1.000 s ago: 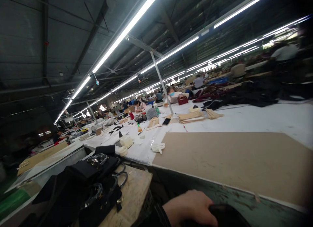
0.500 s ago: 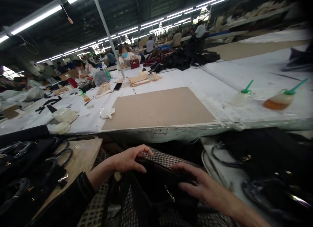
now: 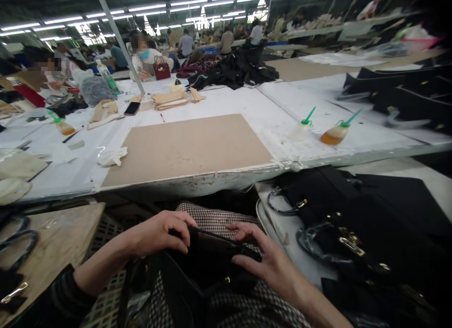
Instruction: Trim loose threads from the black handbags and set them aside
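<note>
A black bag (image 3: 203, 264) with a small gold metal fitting rests on my lap, over black-and-white checked cloth (image 3: 215, 220). Its mouth gapes towards me, and the inside is dark. My left hand (image 3: 167, 231) has its thumb and fingers closed over the bag's left upper edge. On the other side, my right hand (image 3: 256, 252) grips the rim between the thumb, which lies on the near side, and fingers on the far side. The lower part of the bag is hard to make out against the dark cloth.
Ahead runs a white worktable (image 3: 226, 102) with a brown board (image 3: 190, 144) and glue bottles (image 3: 334, 134). More black bags (image 3: 339, 215) with gold fittings lie at right. A wooden surface (image 3: 67, 234) and plastic crate (image 3: 106, 290) stand left. People sit further back.
The view has swung right and levelled, so the table's things sit further left. My left hand's fingers, apart before, have closed on the bag's edge; the right hand has closed further around the rim.
</note>
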A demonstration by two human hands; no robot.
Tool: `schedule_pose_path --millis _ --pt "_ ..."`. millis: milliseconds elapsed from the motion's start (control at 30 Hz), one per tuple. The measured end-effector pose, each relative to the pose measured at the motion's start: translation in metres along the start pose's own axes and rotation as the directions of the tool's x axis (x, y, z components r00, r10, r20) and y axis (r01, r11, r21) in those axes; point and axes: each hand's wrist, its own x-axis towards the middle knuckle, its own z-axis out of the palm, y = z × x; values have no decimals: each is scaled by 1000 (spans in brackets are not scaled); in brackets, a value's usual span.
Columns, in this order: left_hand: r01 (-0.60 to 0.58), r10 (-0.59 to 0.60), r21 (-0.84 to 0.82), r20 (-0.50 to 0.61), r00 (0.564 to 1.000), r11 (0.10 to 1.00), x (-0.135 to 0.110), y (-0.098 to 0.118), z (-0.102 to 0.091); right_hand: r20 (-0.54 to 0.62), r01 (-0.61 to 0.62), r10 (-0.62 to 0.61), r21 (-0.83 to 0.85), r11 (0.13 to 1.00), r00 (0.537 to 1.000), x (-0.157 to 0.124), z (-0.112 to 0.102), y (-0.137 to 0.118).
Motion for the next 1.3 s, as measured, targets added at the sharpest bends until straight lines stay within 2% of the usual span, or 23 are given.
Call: schedule_pose_path --millis 133,367,533,667,733,800,967,1167,1233,1300 --pt "31 -26 -65 73 997 997 0 4 -5 35 155 -152 -149 977 988 4 -1 -5" --pt "35 -29 -114 54 998 993 -5 4 -6 117 230 -201 -358 905 973 11 -8 -18" --pt "26 -23 -116 26 999 993 -8 2 -5 201 367 -308 -522 770 930 20 -10 -43" --pt "8 -7 -126 9 1000 992 -8 2 -2 258 381 -281 -663 644 924 21 -8 -50" --pt "7 -7 -123 3 1000 992 -8 3 -1 270 352 -225 -701 620 936 20 -6 -48" --pt "3 -2 -111 3 1000 994 -7 4 0 287 331 -177 -693 641 942 19 -3 -44" --pt "-30 33 -107 22 999 994 -1 6 0 372 284 -82 -530 799 924 19 6 -43" --pt "-16 17 -85 16 1000 996 -2 6 2 440 217 -50 -337 916 896 22 2 -44" --pt "11 -12 -66 -15 1000 998 -3 6 4 403 172 -42 -292 941 914 20 0 -38" --pt "49 -52 -45 -67 996 998 -3 6 6 280 119 -43 -261 958 959 16 1 -28"
